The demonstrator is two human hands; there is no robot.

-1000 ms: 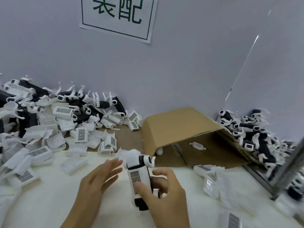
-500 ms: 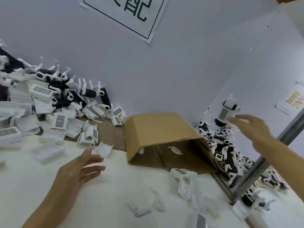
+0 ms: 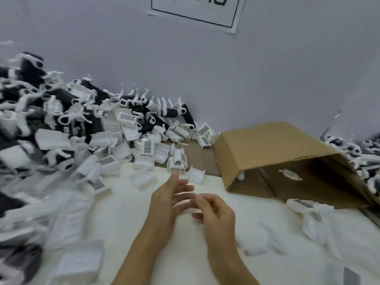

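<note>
- Two bare hands are in view, close together over the white desk (image 3: 127,208), near its middle.
- The left hand (image 3: 171,199) is released. Its fingers are spread and nearly straight, and they hold nothing.
- The right hand (image 3: 217,210) has loosely curled fingers that point toward the left hand's fingers. The picture is blurred there, so I cannot tell if it pinches something small.
- One small white plastic shell with two raised side walls (image 3: 196,175) lies on the desk just beyond the left fingertips and does not touch them. It is open on top with a flat floor, and it sits between the big heap and the box.
- One brown cardboard box (image 3: 267,149) lies on its side to the right of the shell, with its opening toward the front right.
- Inside the box lies one small flat white plastic piece (image 3: 290,174). A second white bit (image 3: 240,175) sits at the left corner of the opening.
- One large heap of black and white plastic parts (image 3: 61,124) fills the left side against the grey wall. They are too many to count, and several carry barcode labels.
- One smaller heap of the same parts (image 3: 353,149) lies behind the box on the right.
- A few loose white parts (image 3: 304,208) lie in front of the box. They are too blurred to count.
- One white paper sign with a dark frame (image 3: 195,11) hangs on the wall.
</note>
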